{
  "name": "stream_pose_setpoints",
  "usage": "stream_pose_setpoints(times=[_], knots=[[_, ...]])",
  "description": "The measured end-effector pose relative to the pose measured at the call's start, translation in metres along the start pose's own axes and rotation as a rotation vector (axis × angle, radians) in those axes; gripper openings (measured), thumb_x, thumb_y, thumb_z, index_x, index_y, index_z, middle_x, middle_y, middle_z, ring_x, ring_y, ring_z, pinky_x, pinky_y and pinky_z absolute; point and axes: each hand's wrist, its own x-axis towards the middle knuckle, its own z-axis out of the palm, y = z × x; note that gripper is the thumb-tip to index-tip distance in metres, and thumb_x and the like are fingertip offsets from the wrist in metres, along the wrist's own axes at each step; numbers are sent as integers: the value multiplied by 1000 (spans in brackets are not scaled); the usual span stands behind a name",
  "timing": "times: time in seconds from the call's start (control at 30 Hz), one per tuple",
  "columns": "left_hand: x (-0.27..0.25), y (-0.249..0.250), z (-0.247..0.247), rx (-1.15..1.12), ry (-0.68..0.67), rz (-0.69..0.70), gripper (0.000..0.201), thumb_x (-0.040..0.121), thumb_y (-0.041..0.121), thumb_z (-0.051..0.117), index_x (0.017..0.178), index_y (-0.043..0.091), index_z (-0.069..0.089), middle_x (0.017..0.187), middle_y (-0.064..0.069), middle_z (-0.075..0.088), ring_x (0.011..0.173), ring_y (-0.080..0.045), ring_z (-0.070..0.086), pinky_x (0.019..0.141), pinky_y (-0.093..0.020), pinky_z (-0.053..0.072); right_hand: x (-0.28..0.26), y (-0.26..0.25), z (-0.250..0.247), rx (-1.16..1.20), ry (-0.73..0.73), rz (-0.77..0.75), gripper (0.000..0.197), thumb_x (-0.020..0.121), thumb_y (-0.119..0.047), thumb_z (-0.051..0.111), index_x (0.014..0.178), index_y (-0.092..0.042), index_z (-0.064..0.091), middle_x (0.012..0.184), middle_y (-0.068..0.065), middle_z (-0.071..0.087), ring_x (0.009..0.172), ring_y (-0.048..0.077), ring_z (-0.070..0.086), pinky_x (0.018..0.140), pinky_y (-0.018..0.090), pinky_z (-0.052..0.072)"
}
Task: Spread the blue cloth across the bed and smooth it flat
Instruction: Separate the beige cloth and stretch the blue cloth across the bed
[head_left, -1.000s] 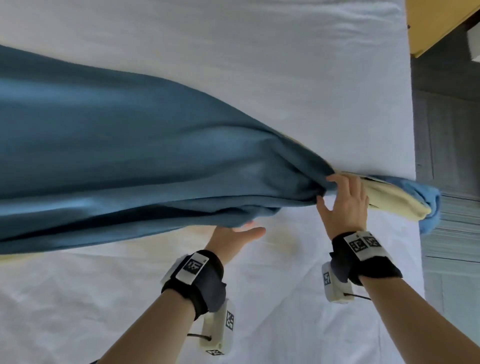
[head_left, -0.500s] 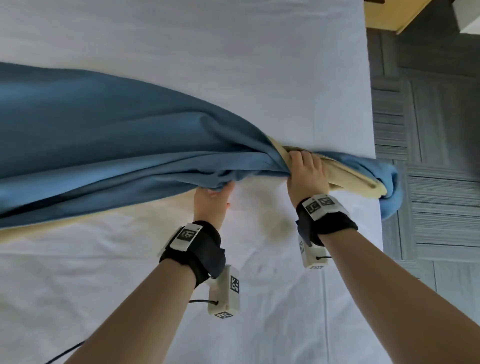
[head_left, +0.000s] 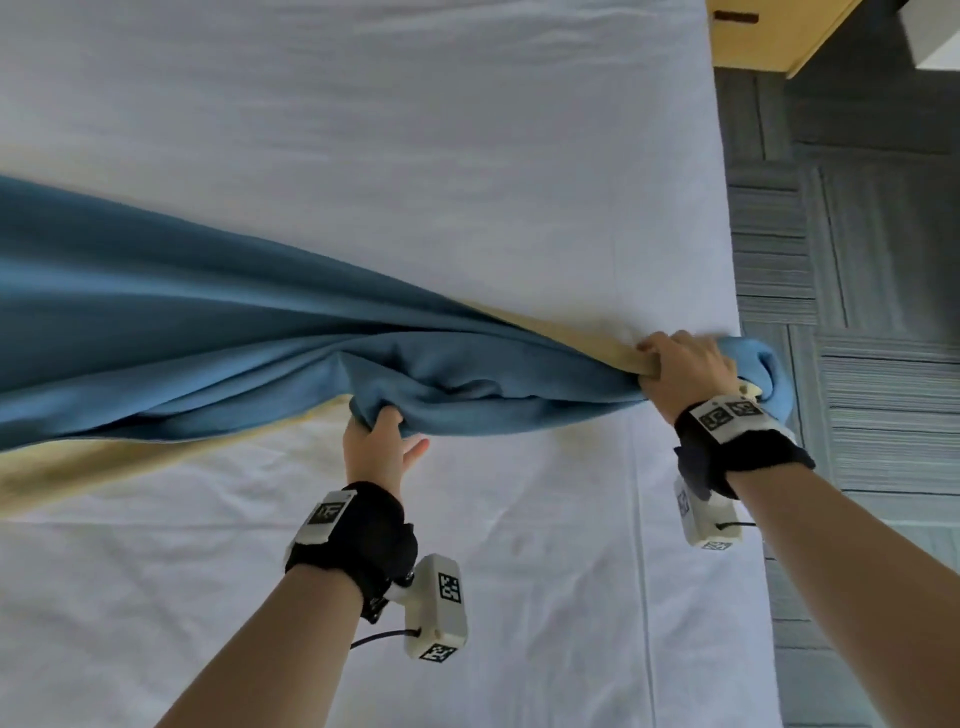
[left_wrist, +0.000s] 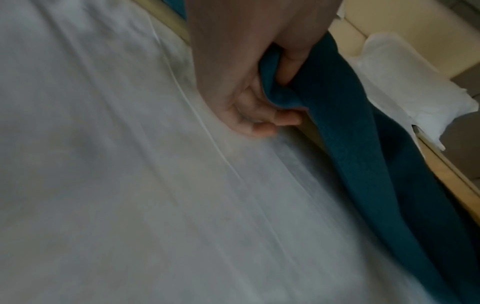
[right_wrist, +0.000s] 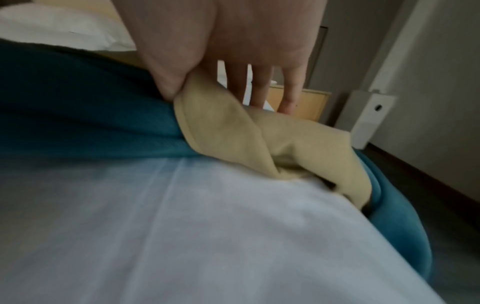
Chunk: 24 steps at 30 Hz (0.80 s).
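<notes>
The blue cloth (head_left: 197, 322), cream-yellow on its underside, lies bunched in a long band across the white bed (head_left: 363, 130). My left hand (head_left: 376, 441) grips a fold on its near edge; the left wrist view shows my fingers curled round the blue cloth (left_wrist: 332, 127). At the bed's right edge my right hand (head_left: 680, 369) grips the gathered end, the thumb pinching the cream side (right_wrist: 221, 127) in the right wrist view. A blue end (head_left: 769, 374) hangs over the bed's side past that hand.
A wooden bedside unit (head_left: 769, 36) stands at the top right. Grey patterned carpet (head_left: 857, 312) runs along the bed's right side. White sheet (head_left: 519, 597) lies bare in front of my hands and beyond the cloth.
My left hand went from open under the cloth's near edge to gripping a fold of it. My right hand closed tighter on the gathered end, near the bed's right edge.
</notes>
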Motion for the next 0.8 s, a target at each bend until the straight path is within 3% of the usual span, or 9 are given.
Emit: stream_pose_setpoints(times=[0.1, 0.23, 0.37, 0.4, 0.43, 0.47, 0.53, 0.63, 0.8], knots=[[-9, -15, 15, -58, -152, -180, 16, 89, 14, 45, 100, 19, 56, 96, -1, 60, 102, -20, 60, 76, -32, 53, -15, -9, 14, 49, -51, 41, 47, 77, -24, 58, 123, -28, 51, 129, 8, 50, 124, 32, 38, 101, 48, 33], [-26, -29, 39, -71, -355, -314, 14, 90, 7, 44, 97, 11, 56, 110, -7, 51, 121, -22, 49, 95, -44, 49, -40, -8, 32, 60, 80, 138, 62, 74, -16, 61, 132, -30, 43, 146, 4, 33, 140, 30, 19, 112, 54, 20], [-30, -31, 39, 182, -508, -202, 12, 88, 2, 51, 91, 13, 50, 106, -10, 50, 102, -23, 53, 82, -35, 51, -49, -5, 35, 218, 201, 367, 52, 83, -17, 53, 132, -34, 43, 152, 5, 24, 141, 34, 13, 106, 59, 27], [-31, -31, 39, 301, -562, -134, 16, 83, 3, 56, 84, 16, 46, 102, -12, 49, 94, -25, 51, 97, -45, 46, -48, -5, 34, 273, 231, 380, 48, 85, -19, 51, 131, -33, 46, 151, 6, 25, 140, 34, 15, 104, 58, 31], [-32, -33, 40, 403, -608, -83, 18, 78, 5, 58, 83, 16, 45, 100, -14, 51, 91, -26, 51, 70, -34, 24, -45, -5, 33, 325, 256, 392, 44, 87, -20, 50, 129, -32, 49, 150, 7, 28, 139, 34, 18, 103, 57, 33], [-33, -35, 42, 469, -619, -40, 23, 77, 6, 61, 96, 15, 50, 105, -15, 54, 96, -26, 56, 78, -41, 47, -40, -3, 31, 365, 265, 399, 40, 88, -21, 48, 127, -31, 51, 148, 8, 30, 137, 34, 21, 103, 55, 34], [-33, -43, 49, 517, -583, 33, 50, 82, 3, 63, 126, 16, 42, 118, -2, 55, 105, -18, 60, 88, -36, 49, -27, 5, 29, 401, 234, 379, 37, 89, -19, 45, 123, -25, 55, 144, 11, 35, 133, 37, 27, 104, 50, 33], [-36, -52, 66, 529, -517, 87, 58, 84, 4, 61, 129, 23, 29, 104, 13, 55, 100, -15, 60, 94, -39, 49, -13, 22, 26, 381, 158, 274, 36, 83, -10, 50, 115, -20, 60, 134, 13, 44, 121, 38, 41, 96, 39, 37], [-42, -66, 101, 473, -299, 181, 60, 82, 9, 64, 134, 18, 35, 124, -1, 55, 112, -20, 55, 99, -47, 47, -2, 56, 16, 294, 15, 24, 29, 77, -3, 56, 96, -23, 65, 113, 8, 54, 93, 32, 56, 73, 34, 43]])
